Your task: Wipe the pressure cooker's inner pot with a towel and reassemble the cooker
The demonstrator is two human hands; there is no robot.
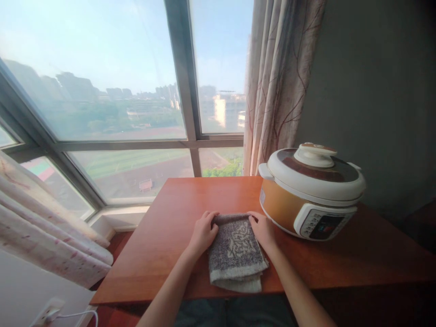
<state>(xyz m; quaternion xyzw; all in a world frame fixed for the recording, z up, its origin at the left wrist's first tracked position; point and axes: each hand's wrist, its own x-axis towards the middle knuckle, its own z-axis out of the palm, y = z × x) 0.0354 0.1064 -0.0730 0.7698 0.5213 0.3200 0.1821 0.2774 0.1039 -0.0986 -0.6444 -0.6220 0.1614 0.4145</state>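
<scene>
A folded grey towel [235, 250] with a pale leafy pattern and light border lies on the wooden table near its front edge. My left hand [205, 230] grips the towel's far left corner, thumb and fingers closed on the cloth. At the far right corner, my right hand [261, 228] pinches the same edge. Between the two hands the far edge looks slightly turned over. Layers of cloth show apart at the near end.
An electric pressure cooker [311, 193] with a white lid and brown body stands on the table [163, 240], right of the towel. Behind the table are a window [218, 144] and a curtain [277, 86]. A plugged-in cord [76, 314] runs at the lower left.
</scene>
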